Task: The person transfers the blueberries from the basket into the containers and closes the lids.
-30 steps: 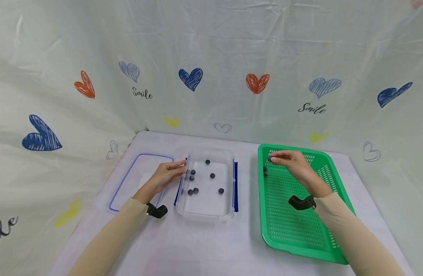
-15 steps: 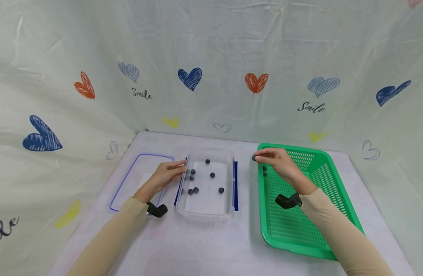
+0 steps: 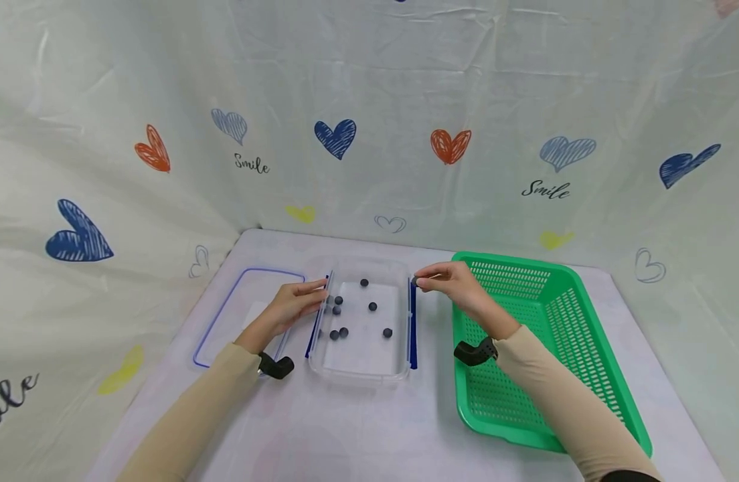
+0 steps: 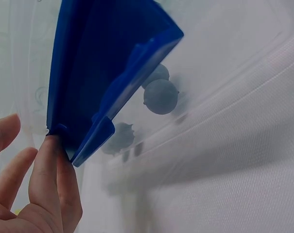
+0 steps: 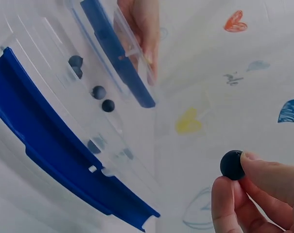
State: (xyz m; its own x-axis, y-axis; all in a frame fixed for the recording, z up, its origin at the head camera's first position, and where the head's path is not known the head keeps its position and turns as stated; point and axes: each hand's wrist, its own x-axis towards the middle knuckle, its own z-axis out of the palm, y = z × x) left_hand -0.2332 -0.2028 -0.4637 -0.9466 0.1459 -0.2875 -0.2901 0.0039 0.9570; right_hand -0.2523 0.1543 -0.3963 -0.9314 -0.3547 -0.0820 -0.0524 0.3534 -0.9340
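Note:
A clear plastic box with blue side latches stands mid-table, several small dark balls lying inside. My left hand rests against the box's left side, fingers fairly straight. The left wrist view has those fingertips right at the end of the blue latch, which hangs folded out. My right hand is just off the box's far right rim, above the right latch. Between thumb and fingertips it pinches one dark round ball, seen plainly in the right wrist view.
A green slotted basket stands right of the box, partly under my right forearm. Flat on the table at left lies a clear lid with a blue edge, partly behind my left hand. A heart-printed curtain closes off the back and sides.
Holding the ball, my right hand has travelled left from over the green basket to the right edge of the box. My left hand has stayed at the box's left side.

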